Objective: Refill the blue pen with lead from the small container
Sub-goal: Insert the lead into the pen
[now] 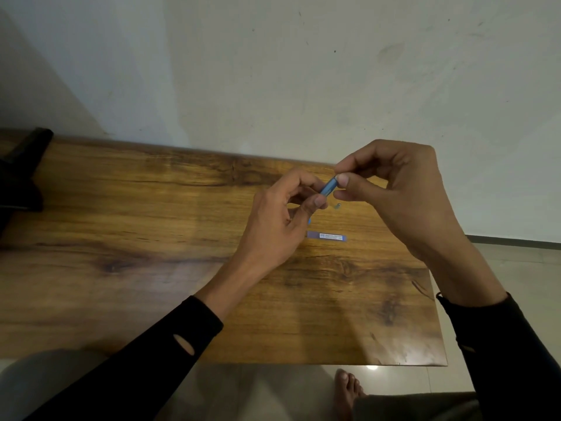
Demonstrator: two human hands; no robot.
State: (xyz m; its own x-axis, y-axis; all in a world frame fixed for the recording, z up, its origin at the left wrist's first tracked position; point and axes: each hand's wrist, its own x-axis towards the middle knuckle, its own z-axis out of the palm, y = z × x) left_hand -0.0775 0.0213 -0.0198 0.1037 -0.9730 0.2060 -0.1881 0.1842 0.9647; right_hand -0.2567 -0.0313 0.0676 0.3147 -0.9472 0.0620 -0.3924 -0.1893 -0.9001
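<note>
The blue pen (329, 186) is held tilted above the wooden table (151, 238), between both hands. My left hand (279, 220) grips its lower part, and most of the barrel is hidden in that fist. At the pen's upper end, my right hand (391, 189) pinches with thumb and forefinger. The small lead container (325, 236), a flat bluish case with a white label, lies on the table just below the hands. A tiny metallic piece (337, 205) rests on the table under my right thumb.
A dark object (21, 177) sits at the table's far left edge. The table's back edge meets a white wall (303, 71). Tiled floor and a bare foot (346, 390) show beyond the near edge.
</note>
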